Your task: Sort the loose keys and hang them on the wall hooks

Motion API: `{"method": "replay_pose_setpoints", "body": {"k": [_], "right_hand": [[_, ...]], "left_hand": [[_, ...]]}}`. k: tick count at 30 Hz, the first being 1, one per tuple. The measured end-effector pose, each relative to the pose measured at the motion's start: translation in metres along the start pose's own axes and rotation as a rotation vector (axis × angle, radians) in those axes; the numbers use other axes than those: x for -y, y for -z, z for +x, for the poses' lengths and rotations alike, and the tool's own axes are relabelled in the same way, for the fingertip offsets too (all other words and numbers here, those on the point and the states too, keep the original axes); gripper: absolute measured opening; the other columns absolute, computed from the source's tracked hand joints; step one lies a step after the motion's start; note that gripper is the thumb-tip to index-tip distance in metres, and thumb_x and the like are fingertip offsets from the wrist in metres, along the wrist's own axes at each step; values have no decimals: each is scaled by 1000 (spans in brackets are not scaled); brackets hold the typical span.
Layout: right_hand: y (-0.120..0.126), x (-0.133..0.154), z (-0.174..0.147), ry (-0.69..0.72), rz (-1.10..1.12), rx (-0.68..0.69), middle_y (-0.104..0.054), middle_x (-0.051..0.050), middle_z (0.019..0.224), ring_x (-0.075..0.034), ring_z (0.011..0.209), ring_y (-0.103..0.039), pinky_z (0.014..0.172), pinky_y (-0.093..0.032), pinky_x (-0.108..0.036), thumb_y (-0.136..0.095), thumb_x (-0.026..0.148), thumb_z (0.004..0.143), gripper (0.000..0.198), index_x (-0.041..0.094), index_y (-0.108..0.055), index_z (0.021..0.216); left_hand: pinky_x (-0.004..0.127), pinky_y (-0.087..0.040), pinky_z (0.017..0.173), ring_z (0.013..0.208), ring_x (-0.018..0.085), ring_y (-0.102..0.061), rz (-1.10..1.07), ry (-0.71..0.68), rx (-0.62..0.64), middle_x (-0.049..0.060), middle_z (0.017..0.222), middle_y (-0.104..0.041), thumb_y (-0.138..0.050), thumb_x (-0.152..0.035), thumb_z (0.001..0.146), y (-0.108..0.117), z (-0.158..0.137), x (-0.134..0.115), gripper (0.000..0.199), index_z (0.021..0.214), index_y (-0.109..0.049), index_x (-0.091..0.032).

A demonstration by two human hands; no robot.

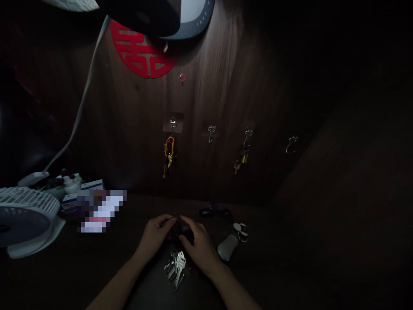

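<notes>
In the dim light, my left hand [158,230] and my right hand [197,241] meet over a dark object [176,232], fingers bent around its two sides. Its kind is lost in shadow. Just below, towards me, lies a bunch of silver keys [177,265]; whether it is joined to the dark object I cannot tell. Right of my right hand rests a grey rounded fob [227,247], with a white key tag [240,229] and ring beside it. Behind these lies a dark strap-like item [216,212].
Metal hooks line the wooden wall; one holds a yellow-and-red cord keychain [169,155], another a small key bunch [243,157]. A white fan [29,219], bottles [71,184] and boxes stand left. A red round ornament [145,54] and a cap [193,19] are above.
</notes>
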State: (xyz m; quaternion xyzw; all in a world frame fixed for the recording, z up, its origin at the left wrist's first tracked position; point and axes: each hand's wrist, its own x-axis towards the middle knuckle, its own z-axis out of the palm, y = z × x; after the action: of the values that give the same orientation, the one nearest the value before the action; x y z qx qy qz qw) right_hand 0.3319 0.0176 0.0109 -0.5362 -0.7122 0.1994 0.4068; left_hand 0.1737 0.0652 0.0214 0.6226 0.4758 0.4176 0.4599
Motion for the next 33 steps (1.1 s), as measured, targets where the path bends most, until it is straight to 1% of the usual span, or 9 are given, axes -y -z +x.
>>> {"method": "replay_pose_setpoints", "body": {"k": [4, 8, 12, 15, 18, 23, 27, 31, 33], "right_hand": [[1, 0, 1, -25, 15, -44, -67, -2, 95, -19, 92, -61, 83, -47, -33, -53, 15, 77, 46, 28, -54, 121], [4, 1, 4, -70, 73, -113, -68, -1, 88, -18, 84, -63, 77, -48, -30, -50, 18, 80, 28, 24, -60, 105], [6, 1, 6, -130, 204, -184, -67, 0, 73, -17, 72, -64, 67, -48, -26, -50, 27, 83, 13, 21, -60, 88], [7, -1, 8, -175, 316, -229, -65, 0, 65, -17, 65, -63, 62, -47, -26, -52, 34, 83, 16, 20, -58, 83], [7, -4, 10, -235, 437, -262, -65, -1, 62, -17, 62, -62, 59, -47, -26, -55, 39, 81, 20, 19, -57, 82], [8, -8, 13, -292, 538, -269, -61, 1, 56, -16, 56, -59, 54, -44, -25, -57, 42, 79, 23, 19, -57, 80], [10, -7, 11, -228, 373, -229, -60, 1, 63, -16, 62, -58, 57, -44, -25, -51, 40, 84, 22, 20, -59, 79], [14, -1, 7, -16, 130, -252, -62, -5, 95, -19, 94, -57, 84, -44, -32, -48, 30, 87, 18, 22, -63, 91], [15, 3, 5, 91, 72, -225, -59, -6, 102, -20, 101, -54, 88, -42, -34, -51, 25, 85, 15, 23, -63, 94]], "left_hand": [[26, -53, 52, 62, 18, -66, -142, 112, 67, 0, 68, -69, -56, -39, 75, -2, 0, 0, 27, 80, -69, -16], [26, -54, 54, 72, 19, -70, -233, 184, 122, 6, 87, -71, -54, -36, 78, -1, -2, -4, 32, 100, -66, -17], [27, -53, 59, 76, 19, -67, -233, 146, 203, 4, 85, -70, -62, -34, 74, 0, -4, -4, 43, 113, -60, -17], [31, -51, 74, 86, 21, -65, -132, 31, 256, 4, 91, -72, -69, -25, 67, -1, -5, -2, 45, 111, -62, -18], [33, -47, 85, 97, 23, -62, -63, -10, 269, 5, 103, -71, -64, -26, 73, -2, -6, -2, 34, 106, -66, -20], [28, -49, 72, 76, 18, -64, -106, 33, 300, 2, 83, -72, -55, -34, 80, -3, -6, -1, 26, 94, -68, -18], [27, -49, 69, 67, 15, -61, -140, 35, 310, 1, 76, -70, -55, -36, 79, -4, -6, -3, 25, 89, -69, -17], [25, -47, 66, 64, 14, -59, -155, 29, 303, 0, 72, -68, -56, -35, 78, -4, -7, -7, 24, 87, -69, -17], [24, -47, 65, 63, 14, -58, -137, 22, 299, -1, 68, -66, -55, -35, 78, -4, -7, -8, 24, 85, -70, -16]]}}
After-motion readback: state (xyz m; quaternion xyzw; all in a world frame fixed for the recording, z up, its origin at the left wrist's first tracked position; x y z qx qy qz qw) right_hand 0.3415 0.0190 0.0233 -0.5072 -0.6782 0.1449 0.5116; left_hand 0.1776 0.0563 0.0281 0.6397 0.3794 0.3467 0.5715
